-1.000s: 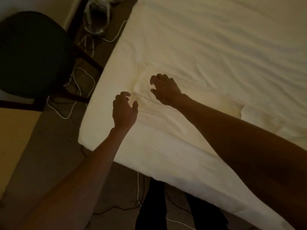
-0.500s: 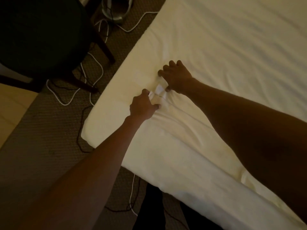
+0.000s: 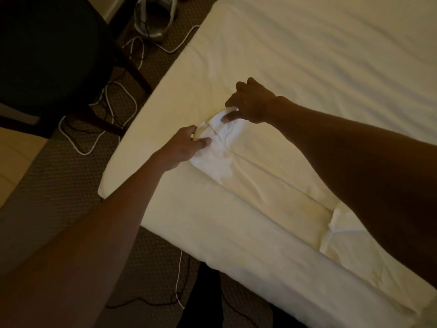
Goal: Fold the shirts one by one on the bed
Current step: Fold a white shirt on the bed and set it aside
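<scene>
Now: left hand (image 3: 186, 145) and right hand (image 3: 251, 102) both pinch far end of white shirt (image 3: 238, 159), lying lengthwise near edge of bed (image 3: 307, 55). Risks: uneven pull skews fold; pinch slips, layers spill; shirt slides off edge onto cables (image 3: 81, 153) on floor; dim light hides creases.
</scene>
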